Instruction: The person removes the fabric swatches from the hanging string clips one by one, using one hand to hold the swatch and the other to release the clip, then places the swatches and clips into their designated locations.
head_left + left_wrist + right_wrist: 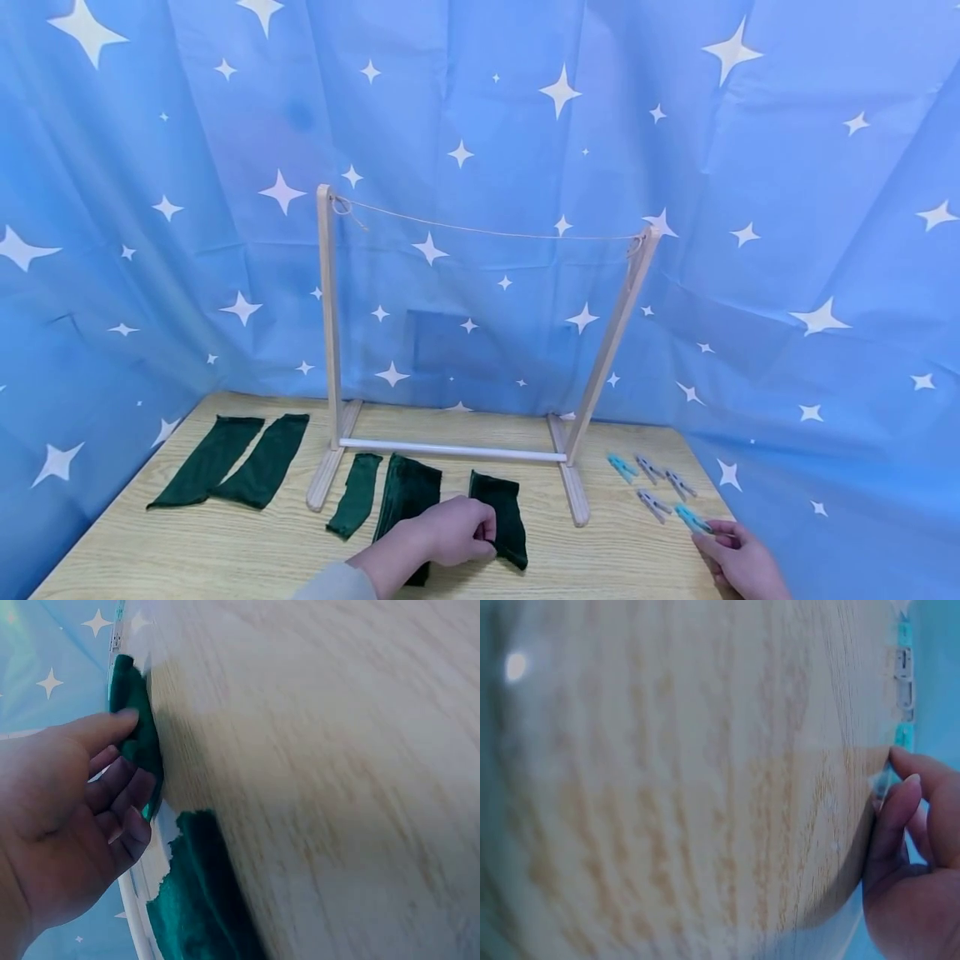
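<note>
My left hand (pixel 453 529) reaches over the folded dark green cloth (pixel 414 492) to a smaller green cloth piece (pixel 504 508) on its right. In the left wrist view its thumb and bent fingers lie against that cloth (pixel 139 697), with a gap between thumb and fingers. At the table's right side my right hand (pixel 738 557) pinches the near end of a teal clothespin (pixel 692 518) between thumb and index finger. The right wrist view shows this teal clothespin (pixel 904 735) at the fingertips, partly hidden.
Another teal clothespin (pixel 621 468) and several grey clothespins (pixel 654 504) lie beyond the right hand. A wooden frame (pixel 330 333) with a string (pixel 480 228) across its top stands mid-table. Left of the folded cloth lie a narrow green strip (pixel 356 498) and two longer green pieces (pixel 266 467).
</note>
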